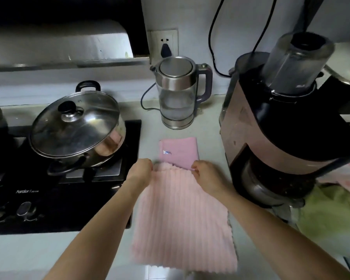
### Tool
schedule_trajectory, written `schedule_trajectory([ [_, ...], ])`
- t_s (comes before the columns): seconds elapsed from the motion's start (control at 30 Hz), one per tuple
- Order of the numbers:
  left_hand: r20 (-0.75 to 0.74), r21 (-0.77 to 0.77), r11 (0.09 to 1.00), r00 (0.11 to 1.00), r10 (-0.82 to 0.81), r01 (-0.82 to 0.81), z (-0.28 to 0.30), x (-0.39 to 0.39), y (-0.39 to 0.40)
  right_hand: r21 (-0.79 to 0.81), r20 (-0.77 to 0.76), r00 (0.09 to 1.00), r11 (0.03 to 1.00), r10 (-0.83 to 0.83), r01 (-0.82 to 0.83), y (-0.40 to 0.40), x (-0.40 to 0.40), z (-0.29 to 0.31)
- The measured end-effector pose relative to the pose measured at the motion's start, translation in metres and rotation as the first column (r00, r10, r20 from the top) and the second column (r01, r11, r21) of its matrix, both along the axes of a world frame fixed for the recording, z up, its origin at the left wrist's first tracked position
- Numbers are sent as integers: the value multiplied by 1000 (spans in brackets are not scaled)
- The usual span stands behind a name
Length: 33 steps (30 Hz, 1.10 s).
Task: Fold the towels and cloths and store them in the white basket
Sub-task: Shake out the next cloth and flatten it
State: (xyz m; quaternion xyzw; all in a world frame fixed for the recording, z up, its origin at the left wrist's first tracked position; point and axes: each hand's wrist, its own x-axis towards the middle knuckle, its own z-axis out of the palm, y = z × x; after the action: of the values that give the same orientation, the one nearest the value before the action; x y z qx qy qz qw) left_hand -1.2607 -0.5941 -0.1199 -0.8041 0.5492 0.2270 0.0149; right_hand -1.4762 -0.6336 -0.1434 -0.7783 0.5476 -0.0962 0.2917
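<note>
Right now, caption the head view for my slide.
Both hands, left hand and right hand, pinch ribbed pink towel over folded pink cloth.

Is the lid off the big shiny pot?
No, the lid sits closed on top of the pot on the stove.

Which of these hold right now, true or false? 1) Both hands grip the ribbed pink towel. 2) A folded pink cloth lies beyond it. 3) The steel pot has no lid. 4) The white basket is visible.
1) Left hand and right hand each grip the far edge of the ribbed light pink towel: true.
2) The folded darker pink cloth lies beyond it: true.
3) False: the stainless steel pot wears a lid.
4) False: no white basket shows.
</note>
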Motion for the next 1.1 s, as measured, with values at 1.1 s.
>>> schedule_trajectory([
  [1.1,-68,-282,850,874,-481,445,82,49,94,-131,-18,942,933,335,-335,110,-18,88],
])
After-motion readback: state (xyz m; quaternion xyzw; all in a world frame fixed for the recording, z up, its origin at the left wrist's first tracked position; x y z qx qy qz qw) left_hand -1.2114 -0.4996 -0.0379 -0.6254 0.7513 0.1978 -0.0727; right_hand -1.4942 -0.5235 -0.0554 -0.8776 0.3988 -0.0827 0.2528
